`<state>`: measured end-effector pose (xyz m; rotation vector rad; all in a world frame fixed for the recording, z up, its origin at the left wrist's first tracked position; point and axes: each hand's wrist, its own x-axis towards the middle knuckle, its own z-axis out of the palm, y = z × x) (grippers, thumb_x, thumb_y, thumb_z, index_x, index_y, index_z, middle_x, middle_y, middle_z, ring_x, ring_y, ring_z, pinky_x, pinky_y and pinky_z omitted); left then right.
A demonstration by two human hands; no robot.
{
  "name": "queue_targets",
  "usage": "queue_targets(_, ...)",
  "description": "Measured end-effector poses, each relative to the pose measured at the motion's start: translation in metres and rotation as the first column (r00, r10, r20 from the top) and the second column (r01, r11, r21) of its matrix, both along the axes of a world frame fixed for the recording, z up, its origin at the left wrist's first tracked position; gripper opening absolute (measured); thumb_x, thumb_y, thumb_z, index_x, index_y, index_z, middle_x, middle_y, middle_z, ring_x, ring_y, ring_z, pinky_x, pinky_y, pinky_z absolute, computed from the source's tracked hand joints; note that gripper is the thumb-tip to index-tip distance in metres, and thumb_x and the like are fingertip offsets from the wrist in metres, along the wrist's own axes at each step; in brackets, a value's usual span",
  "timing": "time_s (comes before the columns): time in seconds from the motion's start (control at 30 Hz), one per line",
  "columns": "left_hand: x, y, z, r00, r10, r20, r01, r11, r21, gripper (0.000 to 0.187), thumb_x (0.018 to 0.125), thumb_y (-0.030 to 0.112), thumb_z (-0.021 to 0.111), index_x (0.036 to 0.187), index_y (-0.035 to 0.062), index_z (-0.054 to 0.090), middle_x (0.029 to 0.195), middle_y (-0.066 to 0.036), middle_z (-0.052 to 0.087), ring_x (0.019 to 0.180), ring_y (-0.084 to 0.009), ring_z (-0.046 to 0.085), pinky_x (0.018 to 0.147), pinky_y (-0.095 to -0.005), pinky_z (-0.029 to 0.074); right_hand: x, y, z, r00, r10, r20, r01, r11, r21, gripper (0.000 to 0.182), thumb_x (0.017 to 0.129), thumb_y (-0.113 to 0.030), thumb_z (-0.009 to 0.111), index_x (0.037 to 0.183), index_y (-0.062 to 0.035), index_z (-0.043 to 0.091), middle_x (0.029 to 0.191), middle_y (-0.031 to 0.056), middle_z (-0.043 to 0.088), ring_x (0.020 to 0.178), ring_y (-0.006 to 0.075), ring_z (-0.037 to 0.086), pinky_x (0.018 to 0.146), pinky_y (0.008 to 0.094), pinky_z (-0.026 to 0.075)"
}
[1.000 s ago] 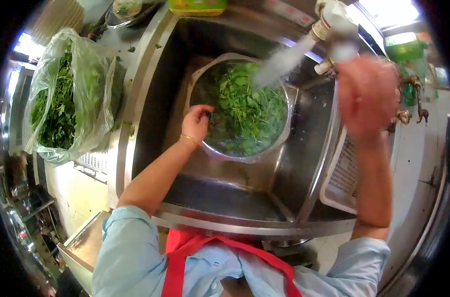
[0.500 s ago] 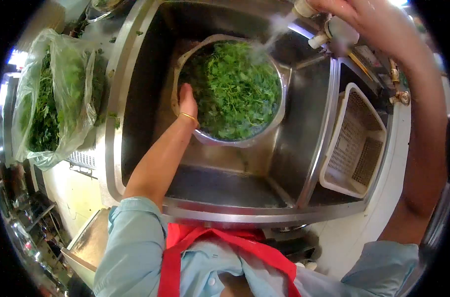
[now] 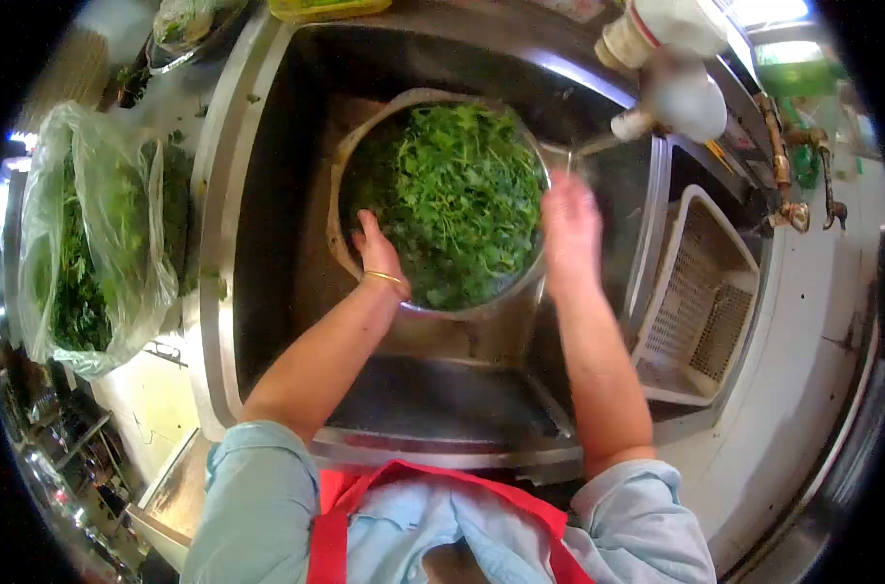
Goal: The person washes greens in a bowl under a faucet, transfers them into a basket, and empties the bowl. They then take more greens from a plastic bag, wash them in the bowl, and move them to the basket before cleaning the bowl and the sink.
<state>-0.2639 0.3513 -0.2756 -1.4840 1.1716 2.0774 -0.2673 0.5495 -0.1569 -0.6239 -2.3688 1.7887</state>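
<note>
A round basin (image 3: 337, 229) full of water and leafy green herbs (image 3: 467, 195) stands in the metal sink. At its left side is my left hand (image 3: 382, 258), with a gold bangle at the wrist. The hand reaches over the rim, fingers stretched and apart beside the herbs, some fingertips hidden. My right hand (image 3: 571, 229) is at the basin's right rim, smeared by motion, so its fingers cannot be made out. The tap (image 3: 632, 122) at the upper right shows no running water.
A white plastic basket (image 3: 647, 360) sits in the narrower compartment at right. On the left counter lies a clear plastic bag (image 3: 121, 243) of greens. Brass pipe taps (image 3: 791, 214) stick out at the far right. A yellow tray (image 3: 330, 10) is behind the sink.
My right hand has come down from the tap to the basin's right rim. The water stream has stopped. My left hand stays at the left side, its fingers now more spread.
</note>
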Motion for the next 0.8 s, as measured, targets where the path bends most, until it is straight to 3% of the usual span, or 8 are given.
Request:
queue_targets(0.03, -0.008, -0.002, -0.013, 1.0, 0.003, -0.017, -0.003, 1.0, -0.016, 0.102, 0.075, 0.079, 0.039, 0.148, 0.0195, 0.0, 0.155, -0.006, 0.003, 0.141, -0.0263, 0.009, 0.11, -0.0508, 0.01, -0.001, 0.007, -0.048, 0.965, -0.068, 0.253, 0.136, 0.955, -0.262, 0.057, 0.09, -0.031, 0.058, 0.133, 0.0005, 0.039, 0.134, 0.0198, 0.043, 0.123, 0.0272, 0.042, 0.105, 0.0382, 0.031)
queue_targets(0.1, -0.022, -0.006, -0.034, 0.999, 0.012, -0.049, -0.014, 0.999, -0.045, 0.102, 0.074, 0.081, 0.037, 0.149, 0.0209, 0.002, 0.155, -0.006, 0.004, 0.141, -0.0268, 0.009, 0.11, -0.0526, 0.009, -0.012, 0.022, -0.106, 0.958, -0.118, 0.262, 0.155, 0.98, -0.122, 0.067, 0.089, -0.038, 0.057, 0.141, -0.0045, 0.03, 0.145, 0.0185, 0.03, 0.134, 0.0275, 0.029, 0.108, 0.0384, 0.024)
queue_targets(0.17, -0.037, -0.009, -0.023, 0.994, -0.068, -0.083, 0.069, 0.997, 0.02, 0.11, 0.068, 0.088, 0.033, 0.149, 0.0184, 0.005, 0.155, -0.007, 0.007, 0.141, -0.0283, 0.009, 0.11, -0.0525, 0.01, -0.037, 0.042, -0.125, 0.902, 0.093, 0.421, 0.026, 0.963, -0.268, 0.076, 0.088, -0.051, 0.052, 0.145, -0.0112, 0.022, 0.15, 0.0138, 0.021, 0.139, 0.0279, 0.018, 0.11, 0.0398, 0.017)
queue_targets(0.3, -0.06, -0.019, -0.066, 0.973, -0.177, -0.147, 0.205, 0.956, 0.208, 0.117, 0.064, 0.09, 0.034, 0.148, 0.0134, 0.005, 0.154, -0.01, 0.008, 0.14, -0.03, 0.01, 0.109, -0.0532, 0.011, -0.085, 0.037, -0.143, 0.735, 0.087, 0.673, 0.2, 0.92, -0.337, 0.101, 0.075, -0.077, 0.045, 0.148, -0.0145, 0.012, 0.155, 0.007, 0.004, 0.142, 0.0239, 0.004, 0.111, 0.0441, 0.008)
queue_targets(0.43, -0.077, -0.012, -0.083, 0.878, -0.452, -0.155, 0.475, 0.861, 0.179, 0.118, 0.066, 0.086, 0.042, 0.147, 0.0073, 0.011, 0.152, -0.015, 0.013, 0.139, -0.032, 0.016, 0.108, -0.055, 0.015, -0.102, 0.021, -0.163, 0.696, 0.349, 0.628, -0.024, 0.885, -0.465, 0.121, 0.062, -0.085, 0.051, 0.147, -0.0075, 0.012, 0.152, 0.0163, 0.015, 0.139, 0.0302, 0.017, 0.111, 0.0428, 0.016)
queue_targets(0.6, -0.072, 0.004, -0.07, 0.797, -0.536, -0.278, 0.496, 0.844, -0.206, 0.08, 0.079, 0.057, 0.059, 0.131, -0.0009, 0.043, 0.13, -0.014, 0.046, 0.114, -0.027, 0.046, 0.094, -0.0409, 0.038, -0.073, 0.021, -0.297, 0.852, 0.351, 0.387, -0.107, 0.842, -0.529, 0.097, 0.074, -0.068, 0.058, 0.14, -0.0019, 0.029, 0.132, 0.0174, 0.046, 0.115, 0.0328, 0.048, 0.097, 0.0409, 0.038)
queue_targets(0.7, -0.059, 0.002, -0.034, 0.752, -0.533, -0.388, 0.474, 0.846, -0.242, 0.053, 0.085, 0.037, 0.06, 0.12, -0.0017, 0.052, 0.113, -0.01, 0.056, 0.098, -0.0225, 0.053, 0.086, -0.0358, 0.042, -0.061, 0.012, -0.294, 0.884, 0.365, 0.292, -0.179, 0.842, -0.509, 0.075, 0.082, -0.054, 0.06, 0.126, 0.0052, 0.045, 0.112, 0.0168, 0.059, 0.096, 0.0271, 0.058, 0.084, 0.037, 0.046)
queue_targets(0.8, -0.048, -0.003, -0.02, 0.72, -0.565, -0.402, 0.461, 0.823, -0.332, 0.041, 0.085, 0.027, 0.06, 0.113, -0.0017, 0.054, 0.107, -0.01, 0.058, 0.093, -0.0215, 0.054, 0.084, -0.0358, 0.043, -0.058, -0.01, -0.194, 0.762, 0.185, 0.62, -0.208, 0.978, -0.036, 0.065, 0.081, -0.05, 0.064, 0.119, 0.0023, 0.053, 0.112, 0.0143, 0.06, 0.096, 0.0235, 0.059, 0.085, 0.0344, 0.046)
